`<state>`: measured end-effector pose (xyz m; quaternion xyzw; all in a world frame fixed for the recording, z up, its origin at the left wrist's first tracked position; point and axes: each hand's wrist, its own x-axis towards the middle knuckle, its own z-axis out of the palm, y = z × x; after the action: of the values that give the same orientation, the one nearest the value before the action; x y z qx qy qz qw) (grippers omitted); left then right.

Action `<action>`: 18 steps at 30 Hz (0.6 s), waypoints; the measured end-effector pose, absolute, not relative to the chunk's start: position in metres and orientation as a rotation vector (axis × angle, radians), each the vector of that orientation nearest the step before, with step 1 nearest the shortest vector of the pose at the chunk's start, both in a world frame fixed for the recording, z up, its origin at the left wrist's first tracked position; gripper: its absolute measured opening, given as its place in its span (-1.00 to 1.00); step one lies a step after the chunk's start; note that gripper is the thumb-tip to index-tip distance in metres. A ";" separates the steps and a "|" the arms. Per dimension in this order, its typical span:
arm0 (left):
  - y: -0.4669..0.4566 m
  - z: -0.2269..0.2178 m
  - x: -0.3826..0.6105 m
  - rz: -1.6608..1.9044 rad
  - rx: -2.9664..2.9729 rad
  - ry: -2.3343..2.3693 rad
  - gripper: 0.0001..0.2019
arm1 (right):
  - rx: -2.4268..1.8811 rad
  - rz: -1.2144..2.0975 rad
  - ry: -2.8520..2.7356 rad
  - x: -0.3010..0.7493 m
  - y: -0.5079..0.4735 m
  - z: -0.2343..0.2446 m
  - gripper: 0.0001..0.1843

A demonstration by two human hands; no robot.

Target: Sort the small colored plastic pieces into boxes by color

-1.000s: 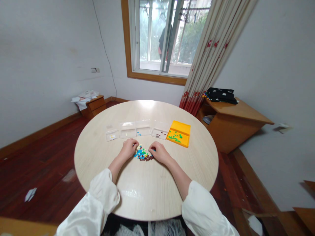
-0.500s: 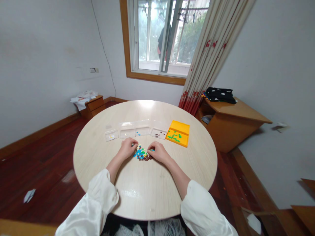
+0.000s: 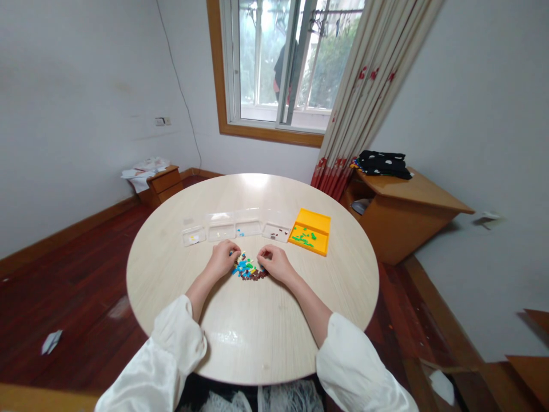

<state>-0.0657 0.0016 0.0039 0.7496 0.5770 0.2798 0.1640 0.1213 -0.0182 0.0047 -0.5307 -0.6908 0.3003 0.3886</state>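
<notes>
A pile of small toy bricks (image 3: 245, 268) in blue, brown, green, yellow and cream lies on the round table (image 3: 253, 326). My left hand (image 3: 223, 257) is at the pile's left edge with fingers curled together; what they pinch is too small to name. At the right edge, my right hand (image 3: 273, 262) also has thumb and fingertips closed, and anything between them is hidden. Beyond the hands stands a yellow box (image 3: 315, 218) with its lid open and green bricks (image 3: 305, 237) inside.
Left of the yellow box, clear plastic boxes stand in a curved row: one with brown pieces (image 3: 280, 232), one with blue pieces (image 3: 241, 232), one with cream pieces, one with yellow pieces (image 3: 192, 237). A wooden cabinet (image 3: 412, 197) stands right, a curtain (image 3: 364, 86) behind.
My right hand has shifted slightly up at the pile's right edge, and the green piece by its fingers no longer shows. My left hand stays nearly still.
</notes>
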 end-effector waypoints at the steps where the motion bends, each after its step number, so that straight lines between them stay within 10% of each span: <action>1: 0.001 0.004 -0.065 0.823 2.124 1.645 -0.85 | -1.349 0.794 -1.735 0.122 -0.018 0.004 -0.92; 18: 0.004 0.005 -0.062 1.220 1.708 1.441 -0.85 | -1.314 0.199 -1.334 0.188 0.005 0.011 -0.81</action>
<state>-0.0619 0.0036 0.0046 0.6415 0.5410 0.4581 0.2933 0.1878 0.0050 0.0113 -0.5643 -0.5728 0.0853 0.5884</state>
